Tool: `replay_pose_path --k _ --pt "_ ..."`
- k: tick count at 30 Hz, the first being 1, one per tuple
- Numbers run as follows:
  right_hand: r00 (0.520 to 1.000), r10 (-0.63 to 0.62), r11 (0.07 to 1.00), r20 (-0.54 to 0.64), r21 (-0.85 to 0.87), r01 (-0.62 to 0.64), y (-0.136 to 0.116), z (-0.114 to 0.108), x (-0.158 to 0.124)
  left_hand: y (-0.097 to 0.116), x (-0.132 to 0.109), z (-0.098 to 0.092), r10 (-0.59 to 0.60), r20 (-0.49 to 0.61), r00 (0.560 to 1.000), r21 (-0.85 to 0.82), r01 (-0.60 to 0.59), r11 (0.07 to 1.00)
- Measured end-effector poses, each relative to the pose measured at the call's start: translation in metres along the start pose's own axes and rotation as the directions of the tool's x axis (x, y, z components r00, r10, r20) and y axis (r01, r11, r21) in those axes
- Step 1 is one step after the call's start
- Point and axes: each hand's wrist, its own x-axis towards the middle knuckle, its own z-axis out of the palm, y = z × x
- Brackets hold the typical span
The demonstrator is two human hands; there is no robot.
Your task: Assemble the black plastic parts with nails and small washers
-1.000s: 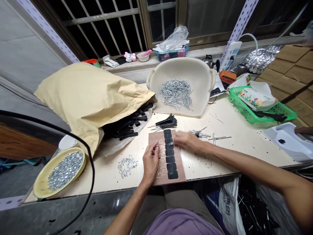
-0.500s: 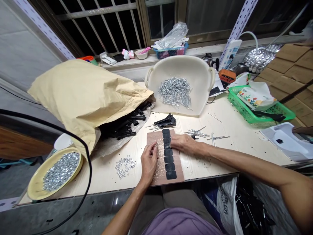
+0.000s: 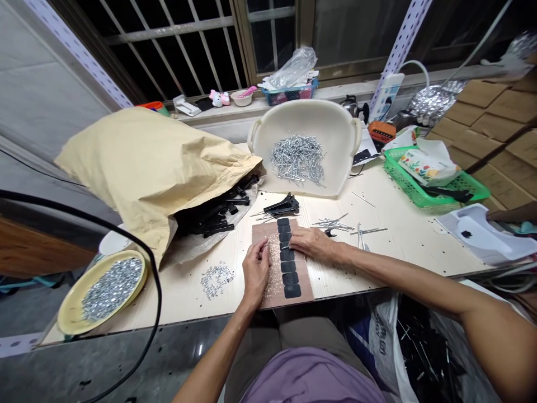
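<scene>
A column of black rounded pads (image 3: 289,279) runs down a brown board (image 3: 302,288) in front of me. My right hand (image 3: 315,244) is closed over the right side of the column, its fingertips pinching what looks like a thin silver rod (image 3: 285,247) above one pad. Left of the pads, my left hand (image 3: 255,271) rests on the board with thumb and fingers together; whatever is between them is too small to make out. Pale grains (image 3: 274,268) are scattered beside it. Black plastic pieces with rods (image 3: 283,206) lie just beyond the board.
A white basin (image 3: 339,134) holds many silver rods. Loose rods (image 3: 333,224) lie to the right. Small metal bits (image 3: 216,280) and a yellow bowl (image 3: 62,313) are on the left, below a paper sack (image 3: 168,145) of black parts. A green basket (image 3: 419,193) stands right.
The view has shifted slightly. My right hand, blurred before, is now steadier at the pads, with its fingertips still beside the same part of the column. My left hand has barely moved.
</scene>
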Motion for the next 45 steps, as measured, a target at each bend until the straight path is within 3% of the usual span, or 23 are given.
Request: replay_pose_path --k 3,5,8,11,13,14,16,17,20,22,25,27,30,33,40,45 --pt "0.993 0.12 0.992 0.014 0.044 -0.12 -0.003 -0.032 -0.02 -0.002 0.0 -0.001 0.012 0.018 1.0 0.011 -0.013 1.0" --pt "0.974 0.223 0.972 0.044 0.059 -0.226 -0.009 -0.06 -0.055 -0.003 0.0 -0.002 0.019 0.027 0.999 0.03 -0.02 0.999" --pt "0.897 0.404 0.913 0.18 -0.009 -0.409 -0.024 -0.093 -0.141 -0.006 0.0 -0.002 0.04 0.038 0.998 0.067 -0.042 0.997" --pt "0.77 0.535 0.833 0.347 -0.066 -0.549 -0.039 -0.112 -0.23 -0.007 0.0 -0.002 0.064 0.041 0.997 0.074 -0.067 0.995" --pt "0.762 0.604 0.795 0.236 -0.11 -0.596 -0.043 -0.118 -0.259 -0.008 0.0 -0.002 0.076 0.034 0.997 0.06 -0.078 0.995" --pt "0.759 0.624 0.782 0.186 -0.13 -0.61 -0.044 -0.119 -0.259 -0.008 -0.001 -0.002 0.081 0.029 0.996 0.054 -0.082 0.995" --pt "0.773 0.621 0.783 0.131 -0.146 -0.604 -0.045 -0.118 -0.228 -0.009 -0.001 -0.001 0.088 0.026 0.996 0.049 -0.089 0.995" --pt "0.806 0.587 0.807 0.08 -0.135 -0.574 -0.045 -0.114 -0.199 -0.008 -0.002 0.0 0.089 0.027 0.996 0.05 -0.091 0.995" --pt "0.919 0.394 0.914 -0.01 -0.098 -0.393 -0.036 -0.087 -0.088 -0.008 -0.006 -0.001 0.079 0.027 0.996 0.044 -0.08 0.996" --pt "0.952 0.301 0.944 -0.054 -0.124 -0.305 -0.024 -0.059 -0.012 -0.007 -0.008 -0.009 0.073 0.012 0.997 0.042 -0.074 0.996" --pt "0.979 0.206 0.945 -0.008 -0.258 -0.201 0.001 -0.013 0.074 -0.011 -0.008 -0.036 0.109 -0.076 0.991 0.13 -0.099 0.987" --pt "0.978 0.188 0.926 0.093 -0.35 -0.145 0.016 0.012 0.109 -0.017 -0.007 -0.065 0.16 -0.137 0.978 0.257 -0.121 0.959" --pt "0.968 0.178 0.918 0.178 -0.385 -0.098 0.032 0.035 0.132 -0.028 -0.008 -0.106 0.237 -0.082 0.968 0.48 -0.17 0.861" --pt "0.969 0.163 0.926 0.184 -0.367 -0.086 0.04 0.043 0.134 -0.039 -0.013 -0.129 0.244 0.058 0.968 0.637 -0.224 0.737" --pt "0.991 0.13 0.963 0.0 -0.239 -0.127 0.051 0.04 0.121 -0.048 -0.003 -0.126 0.215 0.214 0.953 0.809 -0.296 0.508" --pt "0.99 0.112 0.976 -0.087 -0.178 -0.127 0.05 0.039 0.116 -0.052 0.013 -0.13 0.19 0.272 0.943 0.825 -0.331 0.458"
